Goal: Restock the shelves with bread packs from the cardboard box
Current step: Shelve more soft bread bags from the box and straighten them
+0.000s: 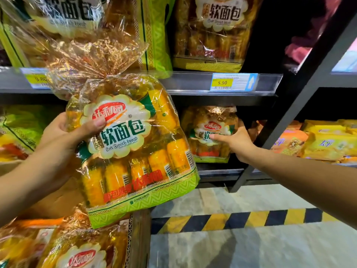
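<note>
My left hand (63, 134) grips a bread pack (139, 161) by its upper left side, thumb across the front label, holding it upright and slightly tilted in the air in front of the shelves. This clear pack has yellow rolls inside and a green bottom band. My right hand (236, 141) holds a second bread pack (210, 120) that stands on the lower shelf (218, 172), thumb on its label and fingers round its right side. The cardboard box (140, 238) sits at the bottom left with more bread packs (77, 252) inside.
The upper shelf (185, 82) carries more bread packs (214, 31) and price tags (231, 82). Yellow and orange snack packs (324, 142) fill the neighbouring shelf on the right. A dark metal upright (289, 113) divides the units. A yellow-black hazard stripe (241, 219) crosses the floor.
</note>
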The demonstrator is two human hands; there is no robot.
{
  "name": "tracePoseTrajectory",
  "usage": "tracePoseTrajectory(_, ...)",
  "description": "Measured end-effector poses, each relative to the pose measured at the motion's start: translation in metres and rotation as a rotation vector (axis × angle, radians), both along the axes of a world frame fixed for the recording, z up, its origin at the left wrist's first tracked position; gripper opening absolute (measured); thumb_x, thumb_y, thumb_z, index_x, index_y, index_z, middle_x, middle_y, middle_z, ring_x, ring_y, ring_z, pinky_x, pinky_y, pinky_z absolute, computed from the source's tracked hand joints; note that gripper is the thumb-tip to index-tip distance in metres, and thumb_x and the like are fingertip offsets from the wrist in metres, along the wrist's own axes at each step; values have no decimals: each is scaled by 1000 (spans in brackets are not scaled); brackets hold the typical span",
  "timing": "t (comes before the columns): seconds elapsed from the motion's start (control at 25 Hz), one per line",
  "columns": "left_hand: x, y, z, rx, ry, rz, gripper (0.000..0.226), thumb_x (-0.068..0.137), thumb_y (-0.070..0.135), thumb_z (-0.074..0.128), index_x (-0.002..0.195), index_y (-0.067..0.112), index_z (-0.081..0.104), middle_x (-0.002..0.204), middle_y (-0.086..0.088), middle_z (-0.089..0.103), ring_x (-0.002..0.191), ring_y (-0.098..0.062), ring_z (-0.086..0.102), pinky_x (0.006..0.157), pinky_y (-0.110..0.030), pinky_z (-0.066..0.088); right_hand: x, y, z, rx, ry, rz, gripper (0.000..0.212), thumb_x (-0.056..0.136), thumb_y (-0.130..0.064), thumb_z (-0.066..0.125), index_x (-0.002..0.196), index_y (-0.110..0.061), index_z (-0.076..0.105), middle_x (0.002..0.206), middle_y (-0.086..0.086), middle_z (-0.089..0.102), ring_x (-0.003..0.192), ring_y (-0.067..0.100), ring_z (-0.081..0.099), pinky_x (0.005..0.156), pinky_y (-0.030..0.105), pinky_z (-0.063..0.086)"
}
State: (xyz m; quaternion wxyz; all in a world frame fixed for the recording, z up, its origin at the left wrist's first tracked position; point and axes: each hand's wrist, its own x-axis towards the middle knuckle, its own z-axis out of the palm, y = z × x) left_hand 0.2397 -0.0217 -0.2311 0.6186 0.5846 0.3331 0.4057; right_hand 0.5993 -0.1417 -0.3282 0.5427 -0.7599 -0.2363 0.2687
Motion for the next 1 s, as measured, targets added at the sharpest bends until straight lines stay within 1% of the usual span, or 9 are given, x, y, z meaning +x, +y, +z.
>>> tracePoseTrajectory(0.08, -1, -1, 1, 4, 7, 1, 117, 26, 54, 93, 128, 11, 55, 96, -6, 77, 81, -23, 75, 64, -39, 62, 6, 22, 3, -1, -8, -48, 66, 50, -29, 94, 104, -18, 58, 114, 7, 67, 109, 24, 63, 96, 45, 51)
tracePoseTrajectory(0.16, -1, -3, 0, 3, 18, 1, 116, 26, 54, 93, 128, 11, 55, 97, -9, 77, 81, -25, 75, 62, -38, 61, 13, 43, 2, -35, -17, -68, 92, 51, -34, 92, 130, -13, 50, 130, 9, 60, 119, 25, 58, 101, 42, 48)
tracePoseTrajectory(0.32, -1, -3, 0, -6, 8, 5, 109, 24, 54, 93, 121, 16, 60, 96, -6, 77, 80, -22, 75, 61, -35, 61, 14, 43, 1, -20, -52, -83, 96, 60, -22, 90, 140, -11, 38, 135, 9, 55, 90, 18, 66, 75, 32, 58)
tracePoseTrajectory(0.44, -1, -4, 1, -30, -9, -1, 111, 25, 51, 93, 124, 14, 58, 100, -8, 76, 83, -23, 75, 64, -36, 61, 6, 25, 7, -124, 23, -95, 103, 64, -32, 87, 144, -5, 28, 142, 14, 48, 127, 28, 49, 104, 38, 43)
tracePoseTrajectory(0.52, -1, -5, 3, -49, -24, -21, 94, 32, 44, 95, 116, 17, 62, 99, -8, 76, 79, -21, 75, 63, -35, 61, -9, 8, 15, -225, 57, -97, 96, 76, -38, 78, 145, -1, 23, 142, 15, 44, 131, 30, 42, 106, 40, 37)
tracePoseTrajectory(0.68, 0, -10, 6, -59, -42, -14, 113, 21, 49, 94, 122, 12, 58, 99, -10, 76, 82, -25, 75, 64, -39, 62, -66, -30, 50, -157, -20, 142, 50, 74, -64, 63, 91, -17, 59, 96, -2, 60, 95, 17, 59, 84, 33, 47)
tracePoseTrajectory(0.8, 12, -26, 15, -42, -39, -50, 115, 21, 48, 94, 123, 10, 56, 100, -11, 75, 84, -26, 75, 63, -36, 60, -105, -48, 87, 30, 202, 381, 67, 58, -76, 61, 95, -19, 63, 97, 1, 69, 90, 19, 66, 83, 40, 52)
tracePoseTrajectory(0.92, 37, -45, 24, 13, 27, -98, 93, 29, 36, 96, 112, 15, 58, 93, -1, 77, 80, -21, 75, 63, -33, 60, -121, -76, 96, 91, 210, 485, 55, 55, -57, 77, 97, -24, 63, 89, -8, 74, 77, 8, 71, 72, 41, 59)
tracePoseTrajectory(1.0, 54, -57, 29, 27, 95, -128, 85, 31, 27, 96, 106, 18, 58, 89, 2, 77, 78, -17, 75, 65, -34, 60, -127, -92, 93, 84, 146, 515, 66, 50, -46, 86, 107, -26, 59, 96, -10, 75, 77, 3, 71, 59, 23, 55)
